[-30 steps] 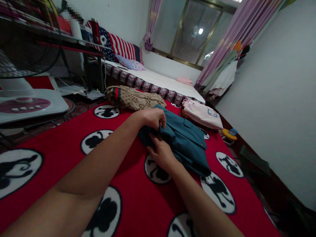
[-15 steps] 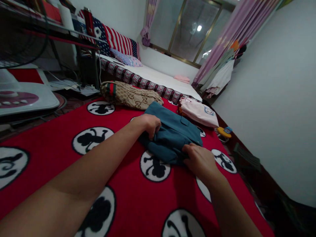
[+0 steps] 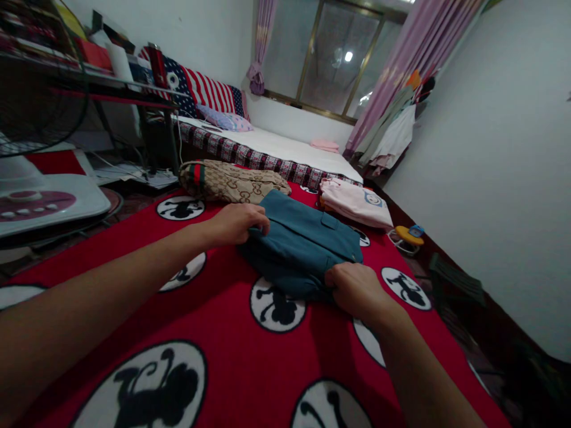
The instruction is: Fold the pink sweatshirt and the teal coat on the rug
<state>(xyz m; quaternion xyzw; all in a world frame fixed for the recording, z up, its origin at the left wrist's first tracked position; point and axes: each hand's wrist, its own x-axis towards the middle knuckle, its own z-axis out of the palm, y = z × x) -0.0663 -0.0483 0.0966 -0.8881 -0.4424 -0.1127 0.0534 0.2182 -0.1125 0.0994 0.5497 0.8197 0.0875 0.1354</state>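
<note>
A teal garment, which looks like folded trousers with a pocket flap, lies on the red blanket with black-and-white round prints. My left hand grips its left edge, fingers curled around the cloth. At the near right corner my right hand is closed on the fabric too. Between the two hands the cloth is stretched fairly flat, its near side drooping in loose folds. The exact kind of garment is partly hidden by the folding.
Behind the garment lie a folded tan patterned cloth and a folded pink garment. A second bed stands under the window. A cluttered desk and white fan base are left; a yellow stool is right.
My left hand has moved left, pulling the garment's left edge out, and the bunched folds in the middle have smoothed. My right hand keeps its hold at nearly the same spot.
</note>
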